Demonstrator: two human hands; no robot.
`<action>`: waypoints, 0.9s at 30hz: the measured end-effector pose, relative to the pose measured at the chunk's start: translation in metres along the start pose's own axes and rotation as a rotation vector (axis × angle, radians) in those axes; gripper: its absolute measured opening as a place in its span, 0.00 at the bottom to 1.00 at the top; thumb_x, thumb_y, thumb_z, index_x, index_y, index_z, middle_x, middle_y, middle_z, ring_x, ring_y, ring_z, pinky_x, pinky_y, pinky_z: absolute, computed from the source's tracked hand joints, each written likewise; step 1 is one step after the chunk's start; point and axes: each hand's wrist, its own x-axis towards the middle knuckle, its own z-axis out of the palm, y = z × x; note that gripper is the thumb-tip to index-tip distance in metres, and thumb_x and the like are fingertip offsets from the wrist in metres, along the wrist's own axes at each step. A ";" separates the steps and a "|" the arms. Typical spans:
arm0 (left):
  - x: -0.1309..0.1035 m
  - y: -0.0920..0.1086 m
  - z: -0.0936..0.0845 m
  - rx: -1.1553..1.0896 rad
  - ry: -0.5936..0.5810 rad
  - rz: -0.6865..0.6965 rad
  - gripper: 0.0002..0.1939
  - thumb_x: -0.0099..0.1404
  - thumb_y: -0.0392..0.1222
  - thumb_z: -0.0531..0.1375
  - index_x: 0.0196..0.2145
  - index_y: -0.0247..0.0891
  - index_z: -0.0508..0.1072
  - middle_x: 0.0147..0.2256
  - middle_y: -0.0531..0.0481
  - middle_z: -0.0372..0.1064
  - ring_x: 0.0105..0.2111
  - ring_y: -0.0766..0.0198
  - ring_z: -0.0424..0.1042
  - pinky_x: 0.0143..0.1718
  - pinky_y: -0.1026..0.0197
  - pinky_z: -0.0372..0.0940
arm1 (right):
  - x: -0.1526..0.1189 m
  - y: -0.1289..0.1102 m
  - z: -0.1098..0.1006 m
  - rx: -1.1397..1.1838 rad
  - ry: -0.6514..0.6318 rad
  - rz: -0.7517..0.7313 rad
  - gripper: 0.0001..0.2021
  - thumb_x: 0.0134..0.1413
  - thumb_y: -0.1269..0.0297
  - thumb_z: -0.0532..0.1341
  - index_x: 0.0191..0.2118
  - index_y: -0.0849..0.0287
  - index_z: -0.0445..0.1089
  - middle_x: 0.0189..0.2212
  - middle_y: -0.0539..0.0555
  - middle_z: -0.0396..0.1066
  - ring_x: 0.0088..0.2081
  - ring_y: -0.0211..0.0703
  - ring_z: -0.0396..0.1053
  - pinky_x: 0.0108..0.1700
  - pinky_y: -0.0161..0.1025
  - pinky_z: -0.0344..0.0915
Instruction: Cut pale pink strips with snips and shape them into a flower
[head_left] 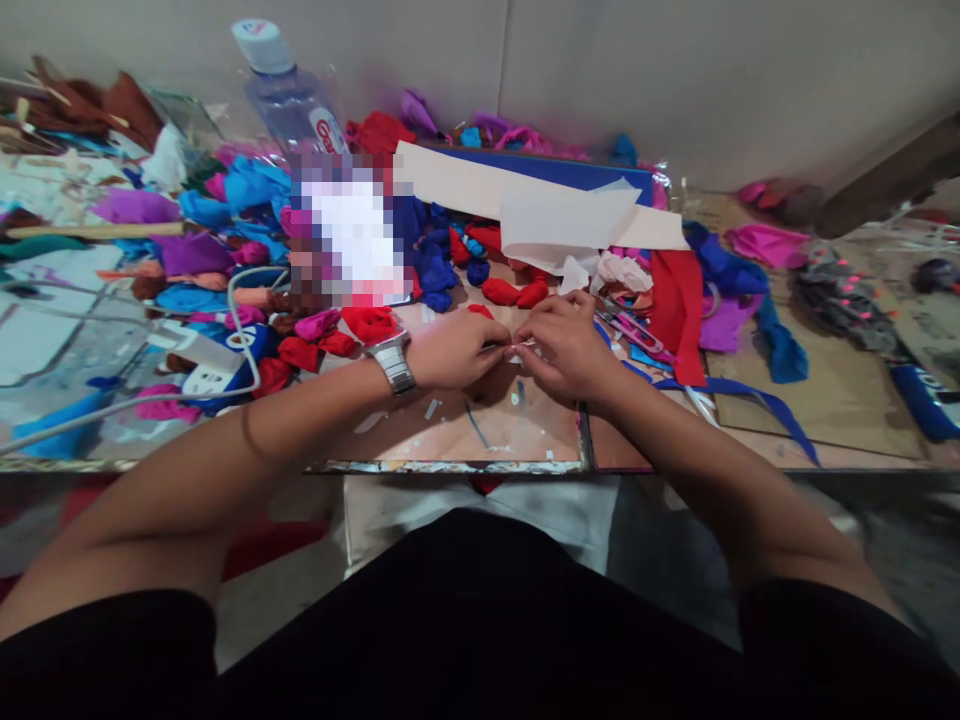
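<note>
My left hand [461, 350], with a metal-banded watch [391, 362] on its wrist, is closed in a pinch. My right hand [566, 345] meets it fingertip to fingertip, also pinching. Between them shows a sliver of a small whitish piece [516, 357]; most of it is hidden by the fingers, and I cannot tell if it is paper or cloth. Just beyond the hands lie red cloth bundles [516, 292] and dark blue ones [436, 262]. Right of my right hand are pink-handled scissors [637, 335] and a folded red cloth strip [677, 315].
Cream and white sheets [570, 218] lie at the back. A clear bottle [289, 105] stands behind a blurred bright rectangle [352, 240]. Colourful cloth bundles and a white cable [247, 340] crowd the left. Blue strips [772, 405] and brown cardboard [840, 420] lie right.
</note>
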 end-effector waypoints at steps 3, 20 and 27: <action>0.002 -0.002 -0.001 -0.033 -0.032 -0.008 0.21 0.74 0.52 0.55 0.34 0.36 0.81 0.26 0.48 0.73 0.25 0.64 0.65 0.30 0.60 0.52 | -0.001 0.001 -0.002 0.021 -0.012 -0.010 0.09 0.71 0.57 0.61 0.41 0.54 0.75 0.37 0.53 0.80 0.49 0.53 0.70 0.59 0.57 0.46; 0.003 -0.003 -0.004 -0.210 -0.040 0.011 0.20 0.73 0.51 0.58 0.31 0.35 0.81 0.27 0.50 0.76 0.26 0.66 0.68 0.30 0.63 0.55 | 0.001 0.000 -0.008 0.018 -0.027 0.021 0.07 0.69 0.60 0.60 0.39 0.55 0.74 0.38 0.54 0.80 0.48 0.54 0.70 0.57 0.56 0.48; 0.004 -0.004 -0.004 -0.288 -0.074 0.002 0.23 0.74 0.56 0.58 0.32 0.36 0.83 0.26 0.50 0.77 0.25 0.67 0.68 0.28 0.63 0.55 | 0.000 -0.002 -0.011 0.066 -0.019 -0.004 0.10 0.70 0.58 0.60 0.39 0.53 0.76 0.36 0.53 0.81 0.48 0.53 0.70 0.59 0.58 0.48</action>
